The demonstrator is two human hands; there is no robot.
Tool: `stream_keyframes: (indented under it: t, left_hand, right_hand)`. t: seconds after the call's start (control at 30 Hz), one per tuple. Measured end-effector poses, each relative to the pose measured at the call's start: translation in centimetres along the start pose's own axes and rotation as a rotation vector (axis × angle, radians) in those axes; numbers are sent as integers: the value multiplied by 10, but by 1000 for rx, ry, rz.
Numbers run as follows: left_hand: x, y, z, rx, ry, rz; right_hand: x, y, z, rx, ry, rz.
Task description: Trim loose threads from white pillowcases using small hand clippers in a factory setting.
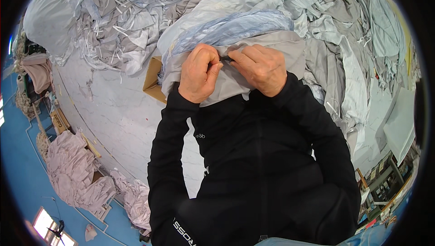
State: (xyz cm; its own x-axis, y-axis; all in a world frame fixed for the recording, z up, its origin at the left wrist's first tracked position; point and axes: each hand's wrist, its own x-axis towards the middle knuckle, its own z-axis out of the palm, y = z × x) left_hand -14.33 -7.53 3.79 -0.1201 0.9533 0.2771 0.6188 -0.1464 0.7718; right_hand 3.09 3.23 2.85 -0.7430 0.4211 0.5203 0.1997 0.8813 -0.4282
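Note:
Both my hands are close together over a heap of grey cloth in front of my chest. My left hand [199,73] is closed in a pinch on the edge of the grey cloth [229,85], thumb against the curled fingers. My right hand [263,70] is closed too, and a small dark, slim thing [224,58] sticks out of its fingertips toward the left hand. Its exact kind is too small to tell. Pale blue patterned cloth [231,28] lies folded just beyond the grey piece.
A large pile of grey and pale blue cloth with white ties [122,24] covers the far side of the white marbled table [104,105]. An open cardboard box [154,80] stands left of my hands. Pinkish cloth [74,169] is heaped beyond the table's left edge.

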Motion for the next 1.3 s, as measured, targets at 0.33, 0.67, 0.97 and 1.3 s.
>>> stream_keyframes:
  t: [0.33,0.67,0.97,1.3]
  left_hand:
    - [-4,1,-4,-76,10,-58]
    - [-108,-35,-96,-159,504,-402]
    - [-175,-85,-78,1633,95,-446]
    - [-9,12,-31,416,163,-29]
  right_hand:
    - [1,1,0,54,12,18]
    - [-9,24,-17,580,-10,415]
    - [-9,24,-10,615,-60,457]
    - [0,14,1,675,-77,433]
